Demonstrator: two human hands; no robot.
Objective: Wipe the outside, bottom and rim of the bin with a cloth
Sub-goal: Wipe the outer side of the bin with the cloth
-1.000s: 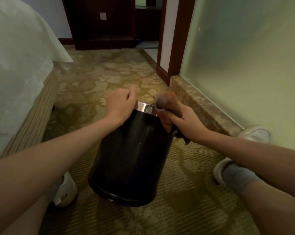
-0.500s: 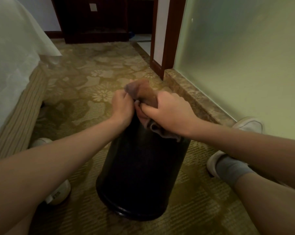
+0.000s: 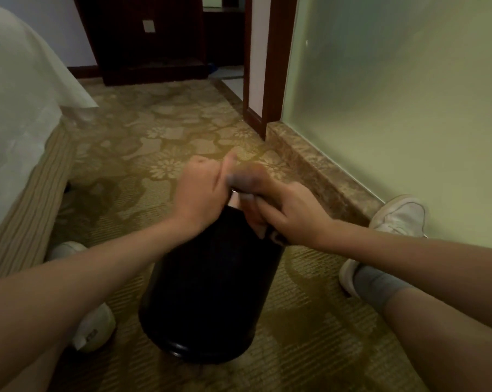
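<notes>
- The black bin [image 3: 210, 278] stands on the patterned carpet [image 3: 160, 142] just below the middle of the view. Its base is at 6 o'clock and its mouth at 12 o'clock. It looks tipped slightly away from me, though I can't say how far.
- My left hand [image 3: 201, 193] sits at the 11 o'clock side of the mouth. The fingers are curled over the edge and appear to clasp the rim to steady the bin.
- My right hand [image 3: 295, 216] is at the 1 o'clock side, clenched round a grey-brown cloth [image 3: 246, 178]. The cloth is bunched over the rim between the two hands and blurred.
- A small glint of metal rim shows between the hands.
- A bed [image 3: 18, 108] lies at 9 o'clock and a pale wall [image 3: 394, 108] at 2 o'clock.
- I judge the step in hand to be the rim wipe.
- Next I would run the cloth round the rest of the rim with the left hand bracing. The left hand would have to shift clear as the cloth reaches it.
</notes>
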